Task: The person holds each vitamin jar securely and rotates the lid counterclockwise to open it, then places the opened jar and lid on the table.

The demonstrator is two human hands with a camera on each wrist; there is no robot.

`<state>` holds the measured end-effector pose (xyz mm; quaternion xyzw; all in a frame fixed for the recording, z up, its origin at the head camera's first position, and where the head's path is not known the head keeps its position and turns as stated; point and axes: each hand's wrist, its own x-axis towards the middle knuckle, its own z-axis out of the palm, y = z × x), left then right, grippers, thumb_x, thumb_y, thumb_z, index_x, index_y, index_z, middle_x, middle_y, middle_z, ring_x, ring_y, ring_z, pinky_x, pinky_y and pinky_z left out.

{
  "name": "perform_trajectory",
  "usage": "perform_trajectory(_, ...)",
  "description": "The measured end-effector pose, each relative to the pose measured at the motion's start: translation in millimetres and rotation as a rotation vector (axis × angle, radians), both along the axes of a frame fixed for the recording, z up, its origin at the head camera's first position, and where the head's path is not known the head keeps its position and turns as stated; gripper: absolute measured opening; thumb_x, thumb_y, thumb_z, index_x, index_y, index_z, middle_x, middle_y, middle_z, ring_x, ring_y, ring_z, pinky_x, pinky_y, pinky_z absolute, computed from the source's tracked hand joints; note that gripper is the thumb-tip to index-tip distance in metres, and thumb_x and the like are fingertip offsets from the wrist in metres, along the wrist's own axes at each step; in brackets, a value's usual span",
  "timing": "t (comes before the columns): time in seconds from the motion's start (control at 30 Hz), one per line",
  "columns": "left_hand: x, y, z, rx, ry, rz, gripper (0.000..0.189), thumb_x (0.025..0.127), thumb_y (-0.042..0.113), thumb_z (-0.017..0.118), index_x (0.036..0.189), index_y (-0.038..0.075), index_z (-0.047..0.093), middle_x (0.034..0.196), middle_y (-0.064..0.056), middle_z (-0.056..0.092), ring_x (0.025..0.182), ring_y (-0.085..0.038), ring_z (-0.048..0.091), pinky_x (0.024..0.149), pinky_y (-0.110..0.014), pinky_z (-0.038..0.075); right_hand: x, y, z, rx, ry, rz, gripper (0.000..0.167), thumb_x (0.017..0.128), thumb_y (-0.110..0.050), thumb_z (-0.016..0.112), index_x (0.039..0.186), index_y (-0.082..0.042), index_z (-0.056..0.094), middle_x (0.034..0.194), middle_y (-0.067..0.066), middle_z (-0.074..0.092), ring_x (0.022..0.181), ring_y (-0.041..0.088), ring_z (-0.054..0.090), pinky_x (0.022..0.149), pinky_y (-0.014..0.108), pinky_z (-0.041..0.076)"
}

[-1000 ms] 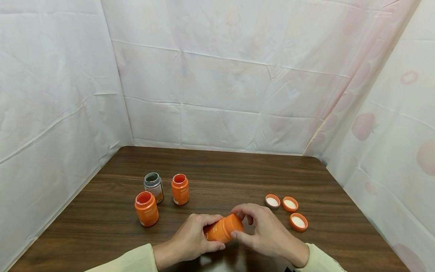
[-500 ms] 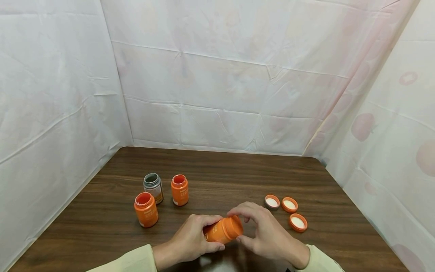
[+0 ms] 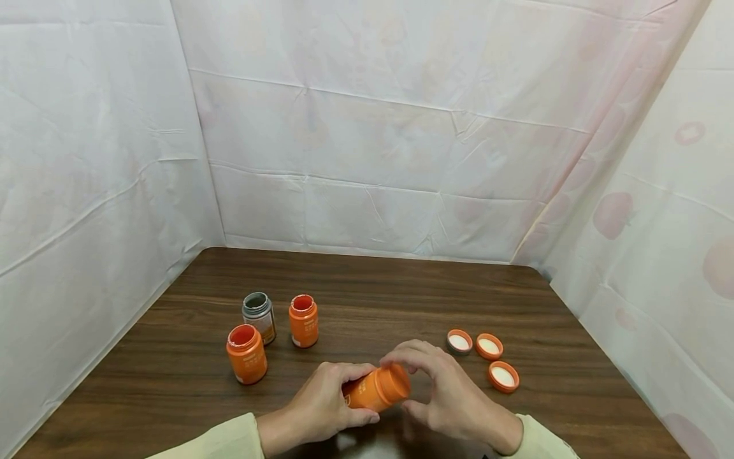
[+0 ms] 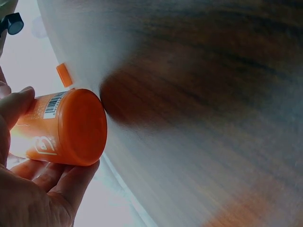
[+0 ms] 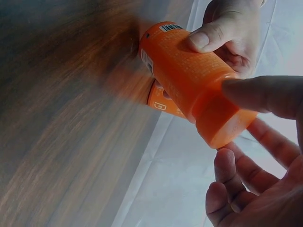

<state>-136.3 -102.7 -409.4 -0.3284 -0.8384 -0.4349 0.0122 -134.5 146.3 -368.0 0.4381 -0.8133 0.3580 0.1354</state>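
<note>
An orange plastic bottle (image 3: 367,390) lies tilted in my left hand (image 3: 327,405), its capped end pointing right. The left thumb and fingers wrap its body from opposite sides. In the left wrist view the bottle's round base (image 4: 84,127) faces the camera, with a barcode label beside it. My right hand (image 3: 447,392) is at the orange screw cap (image 3: 394,382). Its fingertips reach over the cap's top edge while the thumb is low on the near side. In the right wrist view, thumb and fingers straddle the cap (image 5: 225,123), which sits on the bottle's neck.
At the left stand three uncapped bottles: a grey one (image 3: 259,317), an orange one (image 3: 304,322) and a nearer orange one (image 3: 248,357). Three lids lie white side up at the right: a grey-sided lid (image 3: 459,342) and orange-rimmed lids (image 3: 489,346) (image 3: 503,376). Pale sheets (image 3: 367,140) surround the table.
My right hand has shifted slightly left and its fingers have moved round the cap, with the thumb drawn off the cap's near face. The left hand and bottle stay put.
</note>
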Motion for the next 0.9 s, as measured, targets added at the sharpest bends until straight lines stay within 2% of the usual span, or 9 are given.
perform_trajectory(0.13, 0.3, -0.1, -0.7, 0.003, 0.016, 0.004, 0.048, 0.076, 0.028, 0.093, 0.12, 0.028, 0.072, 0.098, 0.016, 0.069, 0.081, 0.001, 0.06, 0.072, -0.024, 0.052, 2.9, -1.2, -1.7, 0.007, -0.016, -0.047, 0.073, 0.072, -0.007, 0.092, 0.133, -0.03, 0.06, 0.124, -0.012, 0.063, 0.091, 0.008, 0.054, 0.078, 0.026, 0.047)
perform_trajectory(0.3, 0.2, -0.3, -1.2, 0.008, 0.021, 0.002, 0.048, 0.076, 0.028, 0.093, 0.12, 0.027, 0.072, 0.097, 0.016, 0.069, 0.08, 0.001, 0.06, 0.071, -0.023, 0.052, 3.8, -2.5, -3.4, 0.011, -0.063, -0.123, 0.05, 0.085, -0.031, 0.086, 0.128, -0.031, 0.062, 0.114, -0.015, 0.064, 0.085, 0.007, 0.051, 0.073, 0.025, 0.045)
perform_trajectory(0.47, -0.2, -0.2, -0.6, 0.007, 0.008, -0.002, 0.048, 0.077, 0.027, 0.093, 0.12, 0.026, 0.072, 0.1, 0.015, 0.07, 0.082, 0.001, 0.061, 0.072, -0.022, 0.052, 3.9, -4.5, -3.4, 0.046, -0.145, -0.25, 0.041, 0.087, -0.052, 0.079, 0.12, -0.031, 0.066, 0.102, -0.017, 0.063, 0.08, 0.01, 0.053, 0.065, 0.023, 0.046)
perform_trajectory(0.67, -0.3, -0.4, 0.6, 0.001, -0.024, 0.0, 0.049, 0.077, 0.027, 0.092, 0.122, 0.024, 0.072, 0.104, 0.013, 0.071, 0.085, 0.0, 0.062, 0.075, -0.023, 0.053, 5.1, -7.5, -1.6, 0.091, -0.205, -0.35, 0.039, 0.087, -0.058, 0.075, 0.111, -0.027, 0.07, 0.091, -0.017, 0.06, 0.072, 0.01, 0.052, 0.061, 0.023, 0.044)
perform_trajectory(0.9, -0.5, -0.4, -0.2, -0.008, -0.018, 0.003, 0.05, 0.077, 0.026, 0.092, 0.123, 0.023, 0.072, 0.105, 0.013, 0.071, 0.085, 0.0, 0.062, 0.075, -0.023, 0.053, 4.2, -8.7, -0.7, 0.113, -0.222, -0.369, 0.038, 0.088, -0.058, 0.075, 0.108, -0.025, 0.071, 0.085, -0.016, 0.059, 0.065, 0.007, 0.049, 0.056, 0.022, 0.042)
